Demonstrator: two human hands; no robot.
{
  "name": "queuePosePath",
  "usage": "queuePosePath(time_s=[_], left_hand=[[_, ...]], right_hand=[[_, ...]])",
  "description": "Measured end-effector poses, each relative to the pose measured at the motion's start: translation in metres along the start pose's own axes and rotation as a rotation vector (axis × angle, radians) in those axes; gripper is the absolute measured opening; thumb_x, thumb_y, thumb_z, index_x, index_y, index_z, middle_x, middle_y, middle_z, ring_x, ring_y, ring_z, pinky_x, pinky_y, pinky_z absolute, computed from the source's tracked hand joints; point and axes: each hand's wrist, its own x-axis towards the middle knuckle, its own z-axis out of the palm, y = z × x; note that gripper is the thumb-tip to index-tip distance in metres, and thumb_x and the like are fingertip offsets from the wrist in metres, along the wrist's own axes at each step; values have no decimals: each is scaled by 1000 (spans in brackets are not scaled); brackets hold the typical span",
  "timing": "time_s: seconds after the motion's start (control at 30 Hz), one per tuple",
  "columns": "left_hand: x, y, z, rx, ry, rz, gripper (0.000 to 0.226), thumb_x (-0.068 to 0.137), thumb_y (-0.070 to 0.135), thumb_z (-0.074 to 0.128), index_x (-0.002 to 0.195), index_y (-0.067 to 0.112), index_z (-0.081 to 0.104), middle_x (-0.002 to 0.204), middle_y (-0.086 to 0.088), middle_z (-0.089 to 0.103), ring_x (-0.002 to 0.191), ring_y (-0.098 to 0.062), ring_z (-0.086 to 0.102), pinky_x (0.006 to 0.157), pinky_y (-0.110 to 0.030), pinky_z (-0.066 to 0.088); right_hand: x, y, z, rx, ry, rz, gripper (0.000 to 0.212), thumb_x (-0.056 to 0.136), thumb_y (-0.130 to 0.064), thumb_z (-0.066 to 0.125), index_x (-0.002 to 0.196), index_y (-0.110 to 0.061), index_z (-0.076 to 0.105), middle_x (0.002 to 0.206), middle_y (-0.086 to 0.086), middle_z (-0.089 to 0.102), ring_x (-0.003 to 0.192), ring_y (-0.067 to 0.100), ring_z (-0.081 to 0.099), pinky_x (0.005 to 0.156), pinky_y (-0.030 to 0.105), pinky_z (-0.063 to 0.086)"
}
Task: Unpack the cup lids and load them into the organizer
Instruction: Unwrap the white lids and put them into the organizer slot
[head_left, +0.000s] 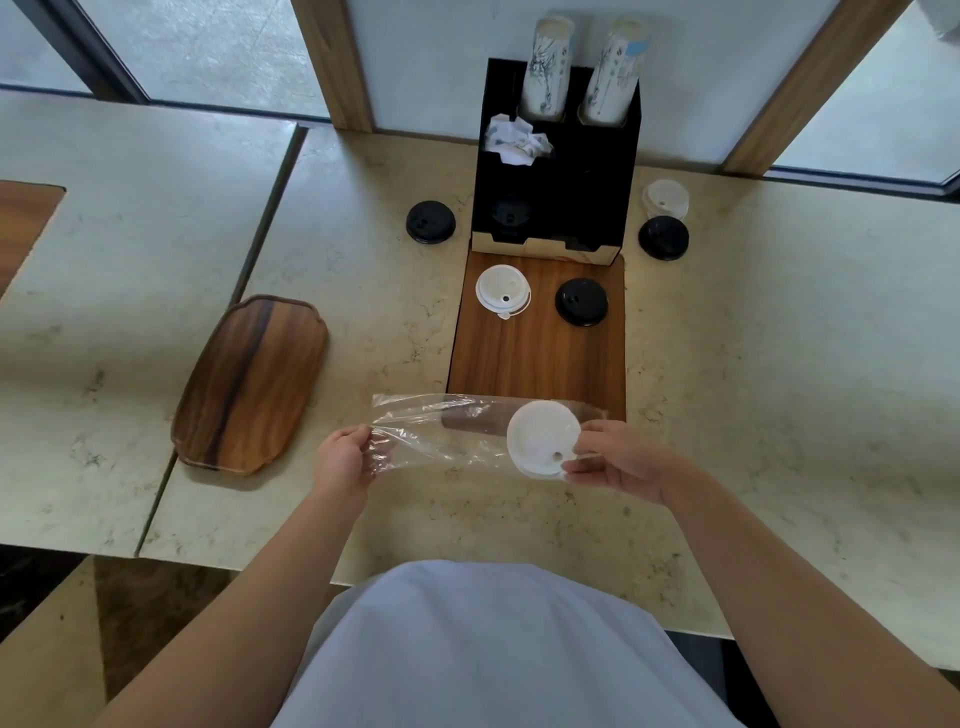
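Note:
A clear plastic bag (436, 431) is stretched between my hands above the counter. My left hand (343, 457) grips its crumpled left end. At the bag's right end my right hand (618, 460) pinches a small stack of white cup lids (543, 439); whether they are inside the bag I cannot tell. The black organizer (556, 171) stands at the back against the wall. It holds two cup stacks (576, 67) and crumpled paper (517, 140), with a black lid (510, 213) in a lower slot.
On the inset wooden panel (537, 358) lie a white lid (503, 290) and a black lid (581, 301). More lids lie beside the organizer: black (430, 222) on its left, black (663, 237) and clear white (666, 199) on its right. A wooden tray (249, 384) sits left.

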Motion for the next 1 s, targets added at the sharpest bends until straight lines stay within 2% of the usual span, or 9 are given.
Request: queuePosePath(time_s=[0.13,0.2,0.3,0.53,0.67,0.77,0.83,0.9,1.0], left_hand=[[1,1,-8,-72,117,29,13,103,1,46,107,2,59,97,-15,65,70,-18,69,68,-33,52],[2,-3,-18,61,178,53,19,101,1,53,116,-3,65,111,-15,67,93,-22,69,89,-33,53],[7,-7,-32,-69,262,-13,33,98,14,66,128,1,64,125,-15,69,119,-32,63,105,-36,44],[-2,-18,-45,-68,281,-92,24,103,15,60,123,3,67,128,-24,67,123,-42,61,103,-44,48],[-2,-12,-41,-967,215,-280,42,112,13,34,151,1,42,156,-12,49,144,-26,46,121,-37,32],[-11,-3,-34,-637,357,-115,46,108,31,50,142,0,53,142,-16,60,135,-34,55,116,-43,41],[-11,-5,-28,-800,260,-149,40,109,18,51,141,-4,51,139,-21,61,131,-37,58,113,-46,45],[-11,-5,-27,-710,288,-182,31,107,6,51,136,-5,50,123,-21,64,128,-36,61,111,-45,48],[-13,-12,-25,-519,284,-170,18,105,6,55,122,1,56,95,-16,62,94,-27,69,98,-38,54]], right_hand=[[9,-6,9,53,35,-45,28,94,2,51,121,6,55,98,22,69,70,17,72,71,37,63],[15,-9,14,143,75,-60,27,94,3,51,121,7,53,84,16,71,66,15,71,67,36,63],[21,-10,24,292,103,-64,20,95,4,51,115,6,52,100,23,69,64,14,72,63,34,62],[22,0,47,321,73,11,19,96,7,50,114,2,50,114,29,68,67,16,74,67,36,64],[19,-1,49,300,81,25,26,96,6,50,122,4,49,110,28,69,69,17,74,72,39,65],[17,-3,49,297,84,23,31,96,6,50,127,4,46,111,27,68,70,16,74,72,38,65],[17,-4,48,300,91,18,33,96,7,50,128,4,46,112,28,68,71,17,73,71,38,65],[17,-5,47,303,92,16,33,95,7,50,128,5,46,110,27,69,72,17,73,71,38,65],[19,-5,48,303,85,19,33,95,7,50,127,5,48,112,28,69,69,16,73,72,39,65]])
